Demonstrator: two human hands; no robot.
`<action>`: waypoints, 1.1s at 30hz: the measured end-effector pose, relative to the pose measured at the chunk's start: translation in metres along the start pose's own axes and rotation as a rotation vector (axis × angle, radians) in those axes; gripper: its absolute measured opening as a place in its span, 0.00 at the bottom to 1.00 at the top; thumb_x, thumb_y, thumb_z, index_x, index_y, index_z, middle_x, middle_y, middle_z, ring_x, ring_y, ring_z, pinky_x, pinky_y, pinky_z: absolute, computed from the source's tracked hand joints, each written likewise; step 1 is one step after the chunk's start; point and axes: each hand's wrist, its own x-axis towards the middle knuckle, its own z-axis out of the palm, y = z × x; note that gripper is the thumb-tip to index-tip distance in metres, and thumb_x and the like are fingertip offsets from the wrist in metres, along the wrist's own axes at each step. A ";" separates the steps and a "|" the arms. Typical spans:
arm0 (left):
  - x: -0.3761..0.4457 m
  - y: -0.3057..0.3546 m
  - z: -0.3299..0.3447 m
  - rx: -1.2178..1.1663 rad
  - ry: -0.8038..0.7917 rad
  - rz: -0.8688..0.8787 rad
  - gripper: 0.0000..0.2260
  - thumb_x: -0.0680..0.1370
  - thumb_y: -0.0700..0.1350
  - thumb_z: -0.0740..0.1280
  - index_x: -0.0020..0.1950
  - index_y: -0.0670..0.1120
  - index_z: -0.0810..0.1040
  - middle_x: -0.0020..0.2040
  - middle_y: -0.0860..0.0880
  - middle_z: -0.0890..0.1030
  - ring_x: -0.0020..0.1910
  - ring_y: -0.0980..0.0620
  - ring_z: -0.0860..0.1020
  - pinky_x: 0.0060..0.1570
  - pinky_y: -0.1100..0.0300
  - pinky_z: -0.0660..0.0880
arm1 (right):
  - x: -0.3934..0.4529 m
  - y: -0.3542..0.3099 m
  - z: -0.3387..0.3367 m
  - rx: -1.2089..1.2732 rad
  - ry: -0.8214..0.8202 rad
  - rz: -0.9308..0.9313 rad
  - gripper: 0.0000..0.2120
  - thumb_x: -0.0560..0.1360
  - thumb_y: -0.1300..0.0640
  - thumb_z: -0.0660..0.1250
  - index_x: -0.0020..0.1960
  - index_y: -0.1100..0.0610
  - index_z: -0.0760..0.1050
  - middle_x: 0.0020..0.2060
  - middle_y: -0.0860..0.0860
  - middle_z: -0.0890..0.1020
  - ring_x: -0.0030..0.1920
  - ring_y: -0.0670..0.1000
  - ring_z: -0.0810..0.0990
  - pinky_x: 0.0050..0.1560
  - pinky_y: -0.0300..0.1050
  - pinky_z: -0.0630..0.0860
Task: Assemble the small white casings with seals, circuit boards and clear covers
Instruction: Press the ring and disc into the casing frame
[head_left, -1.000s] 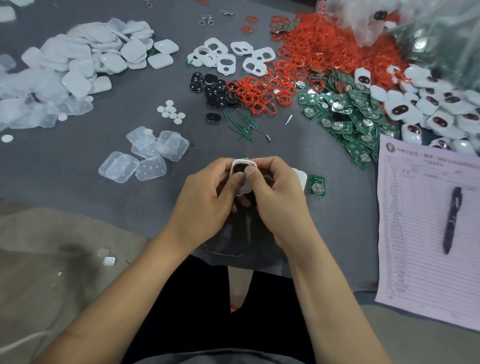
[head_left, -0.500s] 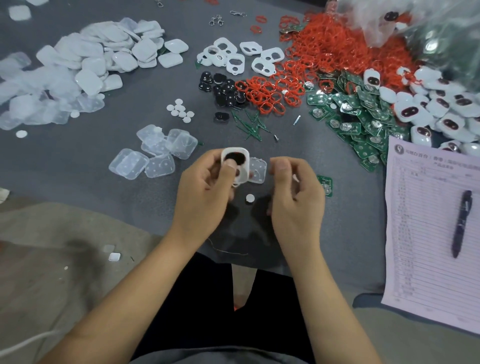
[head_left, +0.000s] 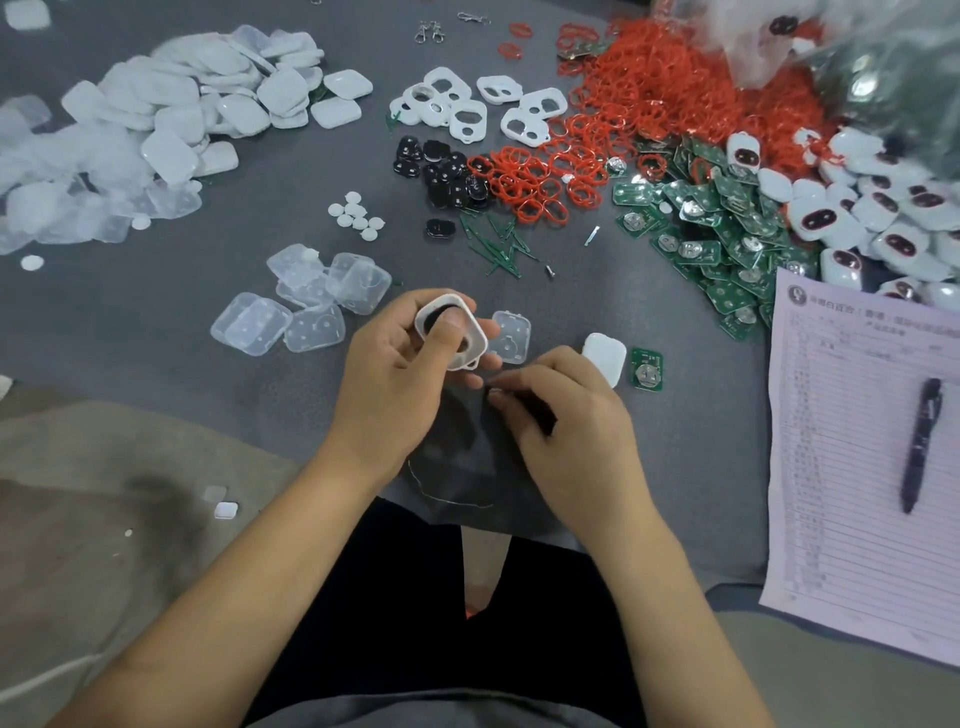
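Note:
My left hand (head_left: 400, 374) grips a small white casing (head_left: 470, 338) with a dark insert showing in its opening, and the thumb presses on its face. My right hand (head_left: 571, 421) is lowered to the grey cloth just right of it, fingertips pinching a small white disc (head_left: 492, 389). A clear cover (head_left: 511, 338) lies just behind the two hands. A white casing half (head_left: 605, 356) and a green circuit board (head_left: 647, 368) lie to the right of my right hand.
Clear covers (head_left: 306, 306) lie at left, white discs (head_left: 356, 215) and black inserts (head_left: 441, 176) behind. Red seals (head_left: 649, 93), circuit boards (head_left: 727, 234), white frames (head_left: 467, 109) and finished casings (head_left: 883, 208) fill the back right. A paper form (head_left: 831, 467) with a pen (head_left: 922, 441) lies right.
My right hand let go of the casing, moved away to the right and came down on the small white disc on the cloth. My left hand keeps the casing, thumb now on its face.

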 end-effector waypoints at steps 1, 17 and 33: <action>0.000 0.000 0.000 0.000 0.007 0.001 0.07 0.84 0.39 0.63 0.55 0.45 0.80 0.46 0.47 0.88 0.41 0.48 0.87 0.35 0.63 0.79 | 0.001 0.000 -0.001 0.012 -0.002 0.001 0.02 0.77 0.61 0.75 0.49 0.56 0.85 0.45 0.50 0.80 0.47 0.53 0.79 0.46 0.52 0.78; 0.003 -0.006 -0.005 0.166 -0.148 0.050 0.11 0.83 0.41 0.65 0.64 0.49 0.79 0.51 0.51 0.87 0.42 0.52 0.86 0.39 0.63 0.79 | 0.004 0.009 -0.018 0.858 0.155 0.384 0.09 0.81 0.58 0.68 0.46 0.55 0.86 0.35 0.52 0.84 0.28 0.49 0.77 0.28 0.39 0.73; -0.004 0.000 0.003 0.429 -0.245 0.126 0.07 0.86 0.46 0.63 0.56 0.48 0.80 0.40 0.59 0.86 0.28 0.57 0.78 0.34 0.72 0.70 | 0.003 0.007 -0.021 0.847 0.128 0.302 0.07 0.80 0.64 0.69 0.54 0.57 0.86 0.38 0.53 0.86 0.37 0.51 0.84 0.32 0.40 0.79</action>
